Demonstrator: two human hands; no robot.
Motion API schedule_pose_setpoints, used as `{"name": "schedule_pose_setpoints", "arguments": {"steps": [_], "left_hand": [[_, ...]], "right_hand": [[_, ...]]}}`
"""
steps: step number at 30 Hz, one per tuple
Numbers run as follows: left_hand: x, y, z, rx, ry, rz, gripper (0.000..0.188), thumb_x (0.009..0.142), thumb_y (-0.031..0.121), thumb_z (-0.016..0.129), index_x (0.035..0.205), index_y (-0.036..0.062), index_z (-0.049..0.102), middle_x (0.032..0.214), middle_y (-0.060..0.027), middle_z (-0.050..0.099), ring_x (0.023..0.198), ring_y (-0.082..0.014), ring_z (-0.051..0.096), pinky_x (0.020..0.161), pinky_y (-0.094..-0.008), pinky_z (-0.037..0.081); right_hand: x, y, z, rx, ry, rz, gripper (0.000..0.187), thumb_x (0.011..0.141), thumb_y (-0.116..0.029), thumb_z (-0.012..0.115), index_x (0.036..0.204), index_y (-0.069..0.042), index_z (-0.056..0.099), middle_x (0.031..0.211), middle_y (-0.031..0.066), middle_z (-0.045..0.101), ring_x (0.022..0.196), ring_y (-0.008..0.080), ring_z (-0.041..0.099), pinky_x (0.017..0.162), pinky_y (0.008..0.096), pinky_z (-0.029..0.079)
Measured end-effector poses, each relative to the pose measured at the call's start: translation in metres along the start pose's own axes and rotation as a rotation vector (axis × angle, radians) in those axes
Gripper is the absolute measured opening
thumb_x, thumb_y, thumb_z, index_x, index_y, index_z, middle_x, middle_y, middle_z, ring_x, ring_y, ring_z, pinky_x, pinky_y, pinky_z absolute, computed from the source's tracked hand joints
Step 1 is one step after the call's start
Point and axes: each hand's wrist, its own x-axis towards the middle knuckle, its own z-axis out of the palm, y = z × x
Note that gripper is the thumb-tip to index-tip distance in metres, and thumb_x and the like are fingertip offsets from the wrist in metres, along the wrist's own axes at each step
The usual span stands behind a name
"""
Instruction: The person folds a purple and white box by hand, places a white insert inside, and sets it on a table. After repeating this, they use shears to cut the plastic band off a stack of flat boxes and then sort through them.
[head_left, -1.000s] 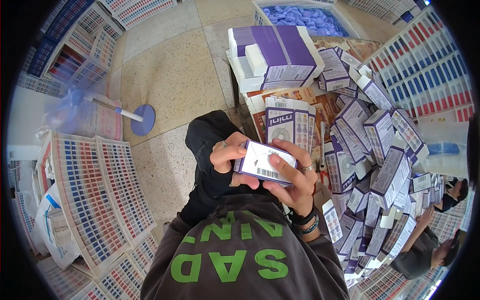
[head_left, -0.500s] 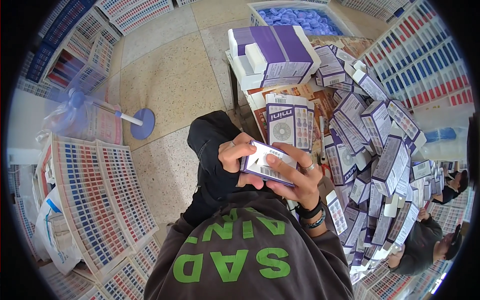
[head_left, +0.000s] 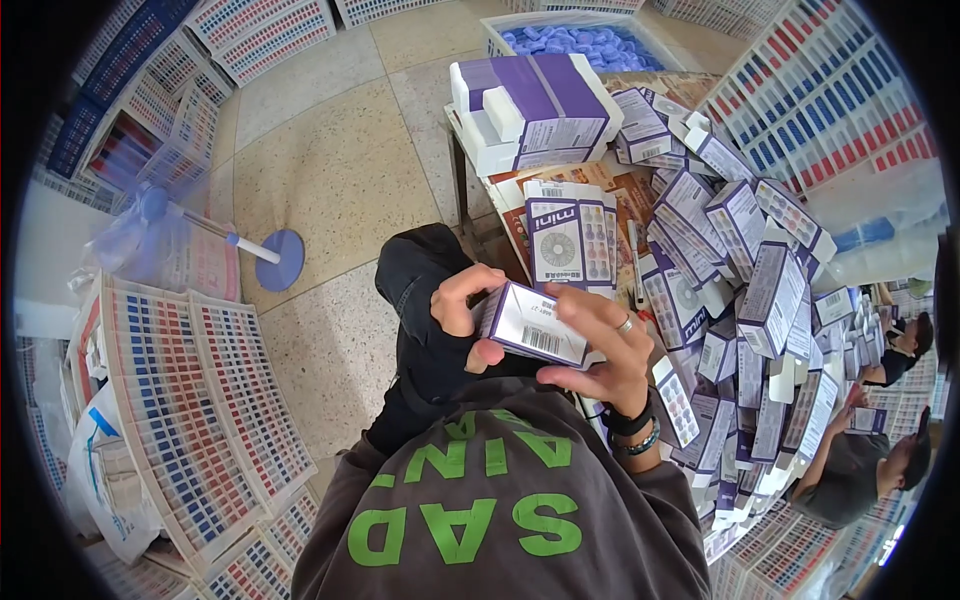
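Note:
A small white and purple carton [head_left: 535, 322] is held over my lap, its white end with a barcode facing up. My left hand [head_left: 462, 312] grips the carton's left side, fingers and thumb closed on it. Along the carton's right side lies my right hand [head_left: 612, 345], ring on a finger, fingers stretched out over the edge and thumb apart below. Just beyond my hands, flattened purple cartons [head_left: 565, 235] lie stacked on the table. To the right is a large heap of folded-up cartons [head_left: 770, 300] of the same kind.
A purple and white stack of boxes [head_left: 540, 110] stands at the table's far end, with a crate of blue round parts [head_left: 580, 45] behind it. A pen [head_left: 636, 262] lies by the heap. Crates of red and blue parts [head_left: 205, 380] stand left, near a blue-based stand [head_left: 278, 260]. Two people work at right.
The carton's end flap, pressed by my right thumb before, now lies flat. My right thumb has come off it and the fingers have straightened. The view has shifted slightly.

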Motion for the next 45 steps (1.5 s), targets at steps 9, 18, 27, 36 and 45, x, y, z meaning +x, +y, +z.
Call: {"name": "schedule_pose_setpoints", "arguments": {"steps": [9,18,27,36,45], "left_hand": [[-0.044,-0.061,0.01,0.695,-0.133,-0.373,0.056,0.09,0.053,0.059,0.11,0.0027,0.045,0.088,-0.0128,0.059,0.075,-0.021,0.061,0.068,-0.0317,0.05],[-0.024,-0.05,0.05,0.181,-0.295,-1.059,0.026,0.089,0.024,0.068,0.081,0.0046,0.052,0.062,-0.0085,0.06,0.053,-0.0123,0.061,0.049,-0.0274,0.046],[-0.016,-0.053,0.048,0.069,-0.256,-0.925,0.02,0.086,0.013,0.07,0.077,0.004,0.055,0.062,-0.0055,0.057,0.056,-0.0108,0.06,0.051,-0.0259,0.044],[-0.008,-0.033,0.057,0.218,-0.508,-0.371,0.015,0.085,0.01,0.07,0.091,0.0049,0.058,0.082,-0.005,0.057,0.079,-0.0147,0.06,0.069,-0.0302,0.045],[0.05,-0.021,0.034,-0.771,-0.065,-0.606,0.081,0.076,0.017,0.079,0.138,-0.0009,0.03,0.13,-0.0122,0.049,0.126,-0.0231,0.045,0.107,-0.0337,0.03]], "right_hand": [[-0.045,-0.088,-0.147,-0.387,1.281,0.001,0.037,0.095,-0.026,0.05,0.118,0.003,0.05,0.123,0.0222,0.055,0.102,0.0356,0.062,0.088,0.0475,0.054],[-0.083,-0.011,-0.334,-1.152,0.741,0.303,0.03,0.087,-0.021,0.072,0.104,0.0,0.06,0.106,0.0104,0.063,0.091,0.0161,0.061,0.08,0.0265,0.05],[-0.038,-0.018,-0.064,-0.015,0.161,0.798,0.094,0.071,-0.022,0.081,0.146,-0.004,0.027,0.149,0.0154,0.031,0.136,0.0265,0.034,0.11,0.0406,0.032],[-0.007,0.111,0.004,0.047,0.258,0.617,0.135,0.057,-0.024,0.091,0.15,0.001,-0.005,0.15,0.0259,0.024,0.137,0.0324,0.03,0.113,0.0389,0.024],[0.029,0.055,0.007,0.015,0.213,0.565,0.144,0.052,-0.029,0.093,0.15,-0.002,-0.007,0.147,0.022,0.027,0.134,0.0326,0.034,0.112,0.0414,0.026]]}}
